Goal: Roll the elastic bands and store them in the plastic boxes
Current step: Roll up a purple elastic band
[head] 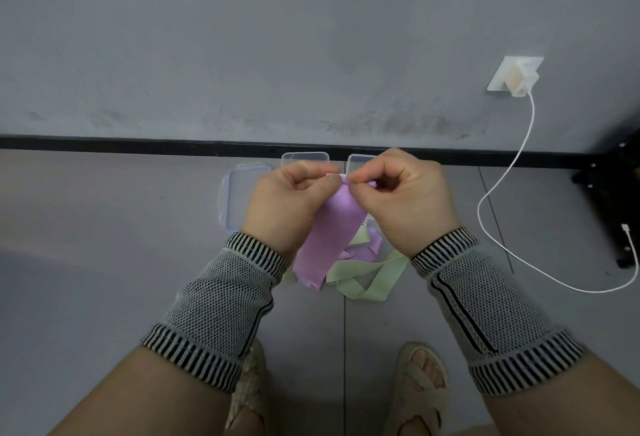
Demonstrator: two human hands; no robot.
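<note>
both hands, left hand (pixel 294 200) and right hand (pixel 405 193), pinch the purple band's (pixel 325 238) top edge, hanging below.

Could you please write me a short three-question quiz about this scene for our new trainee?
1. True or false: both hands pinch the top end of the purple band.
2. Which band lies on the floor, untouched? A) green B) red C) black
3. Fill in: the white cable runs up to a charger on the ____.

Key: 1 true, the left hand and right hand meet at its top edge. 2 A, the green band. 3 wall.
</note>
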